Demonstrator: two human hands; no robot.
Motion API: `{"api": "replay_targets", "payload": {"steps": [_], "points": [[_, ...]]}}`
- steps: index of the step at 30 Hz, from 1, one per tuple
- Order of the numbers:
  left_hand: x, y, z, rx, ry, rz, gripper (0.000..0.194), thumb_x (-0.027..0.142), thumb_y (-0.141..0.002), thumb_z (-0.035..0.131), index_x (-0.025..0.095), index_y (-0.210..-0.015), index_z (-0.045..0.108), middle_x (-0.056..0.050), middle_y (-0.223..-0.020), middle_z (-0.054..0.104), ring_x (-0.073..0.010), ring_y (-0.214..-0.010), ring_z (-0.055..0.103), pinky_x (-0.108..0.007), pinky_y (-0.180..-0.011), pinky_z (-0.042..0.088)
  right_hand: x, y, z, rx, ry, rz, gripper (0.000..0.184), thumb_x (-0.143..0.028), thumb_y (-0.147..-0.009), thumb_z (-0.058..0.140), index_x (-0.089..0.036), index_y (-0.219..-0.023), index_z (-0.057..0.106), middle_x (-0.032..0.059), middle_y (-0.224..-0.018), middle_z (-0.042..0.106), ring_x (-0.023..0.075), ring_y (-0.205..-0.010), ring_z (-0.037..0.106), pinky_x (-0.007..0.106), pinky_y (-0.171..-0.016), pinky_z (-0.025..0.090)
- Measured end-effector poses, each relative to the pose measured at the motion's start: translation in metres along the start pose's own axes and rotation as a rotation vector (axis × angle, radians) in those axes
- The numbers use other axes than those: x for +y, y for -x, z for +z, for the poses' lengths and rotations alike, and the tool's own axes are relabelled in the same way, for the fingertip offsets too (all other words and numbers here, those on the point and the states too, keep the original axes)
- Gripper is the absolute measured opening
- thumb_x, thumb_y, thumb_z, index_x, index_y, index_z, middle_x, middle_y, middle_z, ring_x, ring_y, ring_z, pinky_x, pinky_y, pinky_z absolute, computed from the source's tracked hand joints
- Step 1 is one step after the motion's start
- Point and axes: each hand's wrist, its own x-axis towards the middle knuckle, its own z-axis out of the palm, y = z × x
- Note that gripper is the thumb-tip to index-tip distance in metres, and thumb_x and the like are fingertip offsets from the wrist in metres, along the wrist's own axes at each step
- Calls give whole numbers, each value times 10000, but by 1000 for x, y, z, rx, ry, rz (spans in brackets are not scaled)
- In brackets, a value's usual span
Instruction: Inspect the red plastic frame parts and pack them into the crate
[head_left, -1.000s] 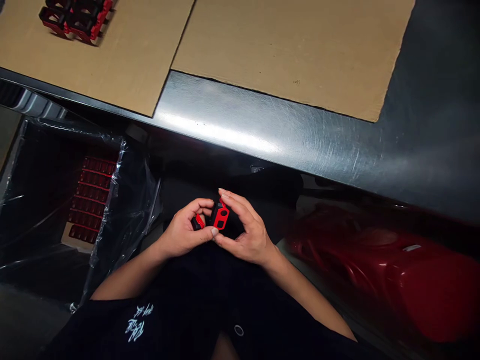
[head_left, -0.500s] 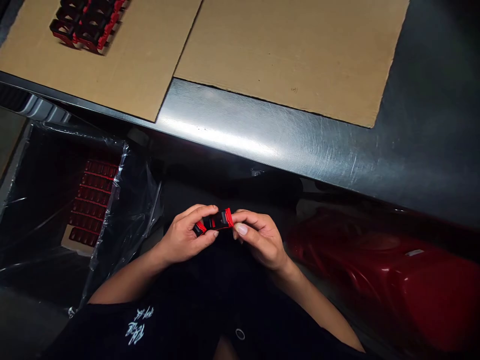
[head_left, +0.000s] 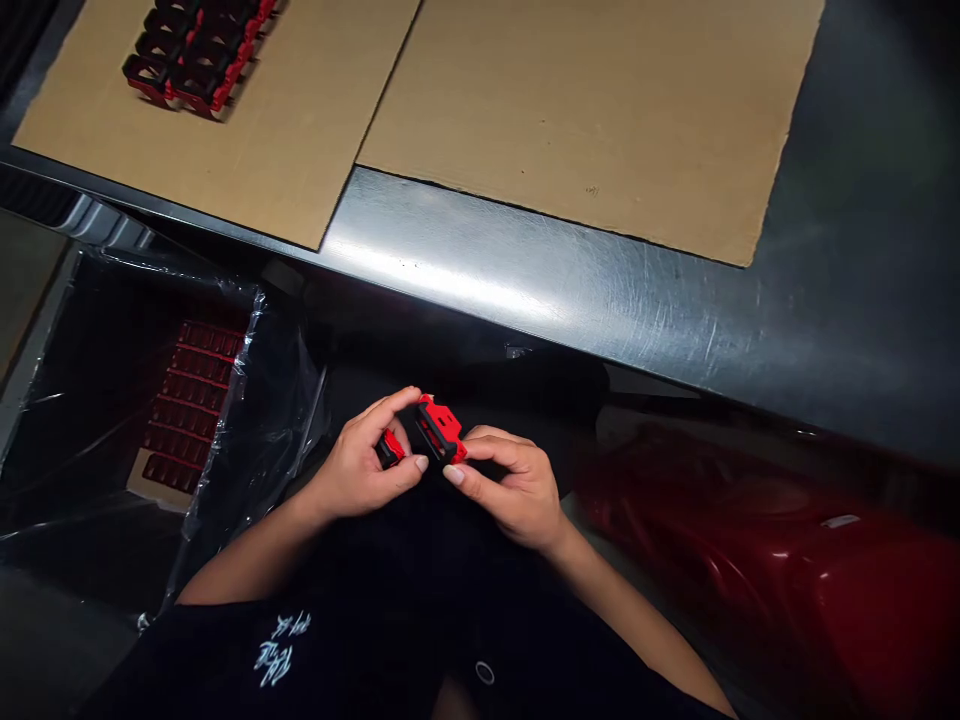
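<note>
Our right hand [head_left: 517, 488] pinches 1 red-black part [head_left: 441, 428] before our shirt [head_left: 390, 620]; left hand [head_left: 364, 462] cradles another piece [head_left: 390, 449]. Both await placing, we judge; 2 rows [head_left: 201, 62] stand on cardboard [head_left: 255, 180].

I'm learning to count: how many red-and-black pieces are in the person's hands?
2: one piece pinched in the right hand, another piece tucked in the left hand. More could be hidden there.

The parts [head_left: 444, 424] at centre are red and black, the bench [head_left: 487, 270] silver-grey, the upper cardboard sheets [head_left: 592, 110] plain tan, the shirt [head_left: 375, 620] near-black.
</note>
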Motion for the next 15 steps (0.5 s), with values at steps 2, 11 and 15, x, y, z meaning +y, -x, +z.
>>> {"api": "replay_targets", "payload": {"steps": [2, 11, 15], "points": [[0, 1, 2, -12, 61, -10, 732, 282, -851, 741, 254, -1513, 427, -123, -1229, 713, -128, -690, 672, -321, -755, 607, 2, 0, 1, 3, 38, -53, 147, -150, -840, 788, -247, -949, 803, 22, -781, 724, 149, -691, 671, 267, -642, 539], [-3, 5, 9, -4, 160, -43, 913, 388, -789, 830, 312, -1563, 351, -175, -1490, 540, -153, -800, 702, -325, -766, 620, 13, 0, 5, -7, 121, -147, 148, -144, -860, 772, -249, -962, 799, 46, -825, 764, 185, -735, 706, 323, -679, 579], [-4, 5, 11, -2, 116, -12, 961, 386, -764, 851, 315, -1570, 333, -167, -1524, 517, -217, -992, 728, -345, -854, 619, 17, 0, 8, -22, 168, -176, 154, -117, -876, 727, -245, -939, 783, 44, -805, 761, 187, -716, 691, 342, -674, 574]]}}
